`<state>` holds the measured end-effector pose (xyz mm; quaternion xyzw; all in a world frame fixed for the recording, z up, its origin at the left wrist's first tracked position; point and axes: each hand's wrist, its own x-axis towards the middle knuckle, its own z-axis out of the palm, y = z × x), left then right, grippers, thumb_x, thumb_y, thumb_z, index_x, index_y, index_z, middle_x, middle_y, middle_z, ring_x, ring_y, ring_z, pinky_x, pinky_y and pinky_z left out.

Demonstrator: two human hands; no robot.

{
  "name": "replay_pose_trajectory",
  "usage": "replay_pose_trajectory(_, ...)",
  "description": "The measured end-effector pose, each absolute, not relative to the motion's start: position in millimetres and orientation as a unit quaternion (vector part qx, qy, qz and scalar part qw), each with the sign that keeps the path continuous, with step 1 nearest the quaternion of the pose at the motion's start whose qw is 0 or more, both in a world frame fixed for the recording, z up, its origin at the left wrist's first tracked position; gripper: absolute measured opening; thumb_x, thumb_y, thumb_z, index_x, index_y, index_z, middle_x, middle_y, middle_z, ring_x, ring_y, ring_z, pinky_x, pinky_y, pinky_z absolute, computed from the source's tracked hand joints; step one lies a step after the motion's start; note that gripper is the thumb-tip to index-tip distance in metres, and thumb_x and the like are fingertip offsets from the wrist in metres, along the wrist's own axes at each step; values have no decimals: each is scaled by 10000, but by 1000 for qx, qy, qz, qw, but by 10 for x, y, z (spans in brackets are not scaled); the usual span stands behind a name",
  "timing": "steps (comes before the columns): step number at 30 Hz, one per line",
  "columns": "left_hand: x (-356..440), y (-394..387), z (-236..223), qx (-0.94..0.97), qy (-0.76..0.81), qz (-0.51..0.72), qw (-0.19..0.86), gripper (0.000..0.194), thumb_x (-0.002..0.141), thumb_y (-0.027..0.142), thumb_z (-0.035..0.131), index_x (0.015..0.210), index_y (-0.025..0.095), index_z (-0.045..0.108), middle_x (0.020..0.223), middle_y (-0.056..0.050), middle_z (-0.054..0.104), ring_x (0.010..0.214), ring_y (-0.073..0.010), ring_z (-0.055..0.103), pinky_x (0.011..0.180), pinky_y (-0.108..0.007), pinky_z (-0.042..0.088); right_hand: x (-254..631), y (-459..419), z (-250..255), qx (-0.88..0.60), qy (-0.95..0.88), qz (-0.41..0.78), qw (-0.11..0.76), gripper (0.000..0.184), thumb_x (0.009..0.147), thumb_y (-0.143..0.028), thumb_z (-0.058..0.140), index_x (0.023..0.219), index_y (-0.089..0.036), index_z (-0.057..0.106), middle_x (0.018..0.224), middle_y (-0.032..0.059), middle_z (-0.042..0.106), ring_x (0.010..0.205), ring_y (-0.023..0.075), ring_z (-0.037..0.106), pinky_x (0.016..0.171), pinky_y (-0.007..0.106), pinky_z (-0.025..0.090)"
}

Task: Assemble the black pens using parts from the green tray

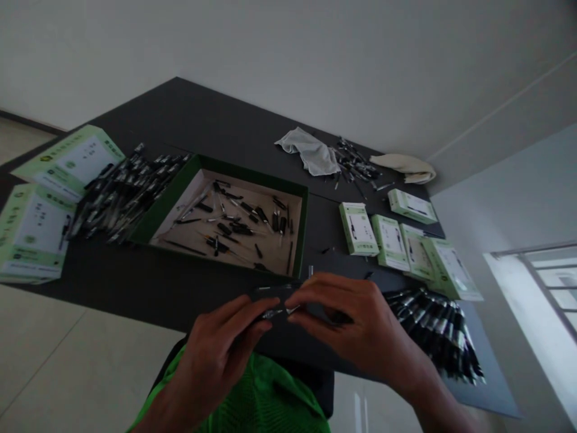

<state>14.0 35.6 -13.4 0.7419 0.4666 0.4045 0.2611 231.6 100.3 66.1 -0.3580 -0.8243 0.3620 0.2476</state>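
Note:
Both my hands meet over the front edge of the dark table, just in front of the box of parts. My left hand (229, 331) is closed around a pen (272, 313), whose pointed clear tip sticks out from the fingertips toward the right. Facing it, my right hand (345, 307) pinches thumb against index finger on a small pale piece (293, 310), too small to name. A narrow gap shows between the pen's tip and this piece. Beneath the right palm something dark shows, mostly hidden by the fingers.
An open green box (303, 228) holds scattered pen parts. Left of it lies a heap of pens (130, 192) beside green-white cartons (38, 231). At right are more cartons (358, 228) and a fan of pens (433, 331). Cloths (309, 150) lie behind.

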Motion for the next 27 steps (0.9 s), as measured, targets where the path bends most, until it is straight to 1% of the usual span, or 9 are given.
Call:
replay_pose_trajectory(3, 243, 268, -94, 753, 460, 400, 246, 273, 1071, 265, 523, 1294, 210, 671, 993, -41, 765, 811, -121, 747, 705, -173, 571, 2439, 843, 656, -352, -836, 324, 268, 103, 971, -221, 681, 1051, -192, 738, 971, 31, 716, 850, 102, 698, 766, 190, 567)
replay_pose_trajectory(7, 383, 163, -71, 766, 453, 399, 220, 281, 1087, 280, 487, 1282, 196, 671, 910, -32, 749, 691, -105, 722, 611, -160, 552, 2559, 684, 667, -342, -853, 306, 248, 103, 993, -231, 655, 1066, -198, 719, 984, 16, 700, 863, 94, 695, 771, 187, 557)
replay_pose_trajectory(9, 439, 123, -61, 773, 449, 397, 207, 292, 1096, 294, 464, 1278, 188, 667, 898, -34, 744, 681, -107, 719, 605, -162, 556, 2591, 615, 667, -339, -860, 305, 228, 97, 1004, -233, 640, 1065, -202, 709, 985, 7, 697, 859, 93, 695, 767, 195, 547)
replay_pose_trajectory(12, 479, 78, -41, 789, 438, 385, 195, 339, 1110, 313, 419, 1330, 177, 638, 871, -31, 728, 694, -118, 718, 622, -172, 575, 2619, 523, 663, -346, -870, 287, 203, 97, 1023, -251, 611, 1055, -204, 690, 990, -4, 698, 857, 99, 695, 729, 214, 527)
replay_pose_trajectory(15, 470, 40, -29, 800, 433, 368, 191, 366, 1112, 313, 408, 1389, 186, 610, 832, -13, 700, 687, -120, 697, 621, -181, 581, 2644, 439, 668, -344, -899, 218, 164, 147, 1058, -272, 545, 1032, -204, 674, 987, -7, 704, 859, 117, 697, 619, 262, 453)
replay_pose_trajectory(18, 452, 7, -39, 804, 423, 363, 206, 347, 1105, 288, 433, 1387, 209, 619, 851, -11, 699, 719, -123, 683, 650, -191, 592, 2661, 365, 658, -350, -910, 173, 138, 202, 1075, -326, 513, 1015, -225, 677, 940, -22, 705, 786, 113, 690, 562, 303, 376)
replay_pose_trajectory(21, 460, -11, -59, 813, 410, 364, 197, 335, 1102, 280, 436, 1353, 200, 644, 838, -13, 702, 732, -134, 675, 670, -206, 600, 2648, 315, 592, -369, -906, 155, 141, 303, 1083, -385, 485, 926, -207, 673, 826, -20, 678, 654, 105, 640, 537, 313, 332)
replay_pose_trajectory(25, 498, -16, -82, 823, 407, 359, 172, 338, 1109, 295, 408, 1285, 187, 676, 820, -13, 710, 747, -148, 680, 716, -241, 620, 2594, 284, 454, -353, -913, 117, 169, 441, 1116, -318, 363, 795, -175, 630, 698, -11, 602, 547, 103, 527, 523, 313, 279)
replay_pose_trajectory(27, 508, -16, -89, 824, 409, 355, 166, 345, 1112, 299, 392, 1277, 191, 676, 851, -17, 726, 788, -153, 699, 770, -264, 631, 2573, 272, 411, -354, -910, 133, 169, 428, 1108, -316, 367, 792, -177, 619, 691, -8, 589, 548, 114, 509, 531, 313, 272)
